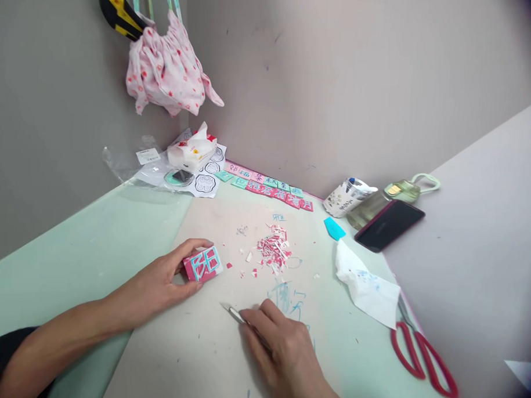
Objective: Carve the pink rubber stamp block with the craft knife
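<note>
My left hand [171, 274] grips a small pink block [203, 264] between thumb and fingers. The block's top face carries a character in light blue outline, with pink and white areas around it. In my right hand [282, 339] is a craft knife [234, 313], held like a pen. Its blade points up and left, toward the block but apart from it. Beyond the hands, a pile of pink and white shavings [274, 249] lies on the beige board [191, 341], with loose bits scattered between pile and block. Blue pen marks [283, 297] show on the board.
Rows of pink and green character tiles [266, 184] line the back. Red-handled scissors [425, 355], a stained tissue [367, 284], a phone [390, 225], a bottle [370, 205], a pen cup [346, 197] and a blue piece [335, 229] are at right. A tissue pack [191, 152] sits back left.
</note>
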### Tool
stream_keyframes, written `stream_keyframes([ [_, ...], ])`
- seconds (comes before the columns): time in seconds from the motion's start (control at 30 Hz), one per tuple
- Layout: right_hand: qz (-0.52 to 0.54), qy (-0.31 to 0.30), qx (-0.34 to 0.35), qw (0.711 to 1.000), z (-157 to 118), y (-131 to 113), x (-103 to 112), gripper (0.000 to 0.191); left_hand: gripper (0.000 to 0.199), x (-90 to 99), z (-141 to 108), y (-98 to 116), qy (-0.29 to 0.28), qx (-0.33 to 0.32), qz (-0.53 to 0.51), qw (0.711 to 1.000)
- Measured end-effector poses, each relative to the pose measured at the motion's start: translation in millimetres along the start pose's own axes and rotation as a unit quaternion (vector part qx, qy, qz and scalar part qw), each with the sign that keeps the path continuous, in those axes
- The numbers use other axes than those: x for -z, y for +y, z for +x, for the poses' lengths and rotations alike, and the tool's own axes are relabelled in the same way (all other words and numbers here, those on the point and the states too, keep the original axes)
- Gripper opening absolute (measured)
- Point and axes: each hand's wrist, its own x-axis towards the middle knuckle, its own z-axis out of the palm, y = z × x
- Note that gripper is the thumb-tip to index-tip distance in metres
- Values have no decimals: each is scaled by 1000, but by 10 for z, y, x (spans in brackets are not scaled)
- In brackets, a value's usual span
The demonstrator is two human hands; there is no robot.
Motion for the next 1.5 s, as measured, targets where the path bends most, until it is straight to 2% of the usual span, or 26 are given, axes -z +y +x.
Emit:
stream_keyframes([
  [0.07, -63, 41, -26, 997, 8, 94, 6, 29, 58, -5, -7, -20, -7, -3, -11, 1000],
  [0.13, -88, 106, -86, 987, 15, 198, 37, 26, 60, -23, -21, -29, -4, -10, -12, 1000],
  [0.23, -40, 144, -137, 979, 17, 266, 92, 20, 61, -60, -47, -22, -9, -16, 3, 1000],
  [0.3, 6, 133, -127, 983, 14, 221, 100, 18, 62, -79, -60, -14, -30, -31, 26, 999],
  [0.37, 37, 108, -96, 989, 9, 129, 81, 18, 60, -87, -66, -14, -45, -84, 73, 993],
  [0.43, 49, 80, -64, 993, 3, 31, 50, 19, 57, -83, -65, -26, -36, -151, 136, 978],
  [0.5, 46, 63, -41, 996, 2, -48, 22, 22, 53, -72, -63, -49, -17, -184, 186, 965],
  [0.7, -26, 54, 38, 997, 19, -174, -57, 29, 43, -154, -100, -91, -10, -131, 200, 971],
  [0.8, -55, 68, 62, 994, -2, -216, -89, 30, 49, -252, -129, -71, 14, -141, 230, 963],
  [0.9, -69, 72, 75, 992, -45, -238, -84, 33, 60, -288, -148, -65, 6, -128, 251, 959],
  [1.0, -79, 54, 82, 992, -82, -240, -63, 33, 69, -261, -161, -103, -15, -122, 245, 962],
  [1.07, -81, 45, 81, 992, -94, -235, -57, 34, 66, -242, -167, -140, -23, -133, 239, 962],
  [1.17, -85, 38, 78, 993, -99, -231, -59, 35, 59, -246, -169, -168, -13, -145, 234, 961],
  [1.27, -92, 33, 70, 993, -103, -233, -61, 36, 61, -274, -162, -145, -7, -139, 235, 962],
  [1.5, -129, 54, 73, 987, -96, -237, -91, 38, 50, -337, -163, -75, 19, -141, 263, 954],
])
